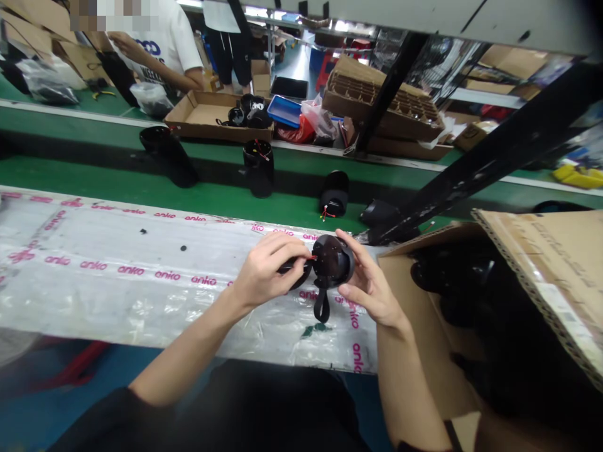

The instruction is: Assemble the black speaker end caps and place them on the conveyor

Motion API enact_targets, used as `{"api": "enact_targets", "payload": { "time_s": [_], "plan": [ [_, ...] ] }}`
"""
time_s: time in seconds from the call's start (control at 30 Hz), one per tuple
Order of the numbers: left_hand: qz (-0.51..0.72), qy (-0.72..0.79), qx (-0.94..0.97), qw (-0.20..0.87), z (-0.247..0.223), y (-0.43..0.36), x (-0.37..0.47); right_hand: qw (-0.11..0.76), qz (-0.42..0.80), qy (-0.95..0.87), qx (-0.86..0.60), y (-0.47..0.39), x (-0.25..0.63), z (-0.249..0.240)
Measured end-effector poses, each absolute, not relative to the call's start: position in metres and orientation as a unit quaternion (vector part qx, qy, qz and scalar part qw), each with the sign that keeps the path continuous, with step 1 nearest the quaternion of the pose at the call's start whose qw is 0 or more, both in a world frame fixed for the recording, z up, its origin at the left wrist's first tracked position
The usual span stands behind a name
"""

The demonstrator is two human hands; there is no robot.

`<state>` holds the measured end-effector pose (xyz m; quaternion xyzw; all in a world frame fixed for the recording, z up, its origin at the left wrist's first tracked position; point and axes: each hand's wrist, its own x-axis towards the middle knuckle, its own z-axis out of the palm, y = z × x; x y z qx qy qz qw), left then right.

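On the plastic-covered bench, my right hand (370,285) grips a round black cap (328,260) by its right edge, its flat face turned up. A short black strap loop (321,306) hangs from the cap toward me. Just left of it, my left hand (271,267) has its fingertips pinched at a thin red wire (313,257) beside the cap's rim. Partly hidden under those fingers is a dark rounded part (301,274), close to the cap; whether the left hand also holds it is unclear.
Beyond the bench, a green conveyor belt carries black cylindrical housings (259,169) with wires showing. A cardboard box (424,351) of black parts stands at my right, near a slanted black post (471,157). Across the belt, a person (174,50) stands behind an open carton (202,113).
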<state>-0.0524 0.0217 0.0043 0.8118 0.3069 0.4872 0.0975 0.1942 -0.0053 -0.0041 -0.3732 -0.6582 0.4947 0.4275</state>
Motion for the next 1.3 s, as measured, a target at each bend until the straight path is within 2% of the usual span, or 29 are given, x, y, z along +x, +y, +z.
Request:
{"api": "enact_targets", "payload": {
  "time_s": [0.17, 0.37, 0.67, 0.93, 1.03, 1.17, 1.3],
  "plan": [
    [0.450, 0.325, 0.828, 0.075, 0.004, 0.020, -0.052, 0.433, 0.500, -0.660, -0.355, -0.004, 0.193, -0.004],
    [0.451, 0.358, 0.808, 0.123, 0.006, 0.017, -0.047, 0.414, 0.478, -0.677, -0.377, -0.005, 0.194, -0.001],
    [0.445, 0.422, 0.752, 0.240, -0.003, 0.014, -0.054, 0.410, 0.418, -0.701, -0.406, -0.004, 0.185, 0.007],
    [0.594, 0.388, 0.554, 0.437, -0.033, 0.011, -0.052, 0.371, 0.250, -0.793, -0.414, 0.001, 0.149, 0.013],
    [0.577, 0.398, 0.556, 0.447, -0.042, 0.007, -0.053, 0.372, 0.222, -0.791, -0.432, 0.000, 0.134, 0.001],
    [0.553, 0.439, 0.570, 0.421, -0.047, 0.002, -0.047, 0.408, 0.251, -0.747, -0.461, -0.009, 0.126, -0.014],
    [0.572, 0.436, 0.554, 0.419, -0.049, 0.000, -0.037, 0.527, 0.397, -0.612, -0.436, -0.015, 0.132, -0.031]
  ]
}}
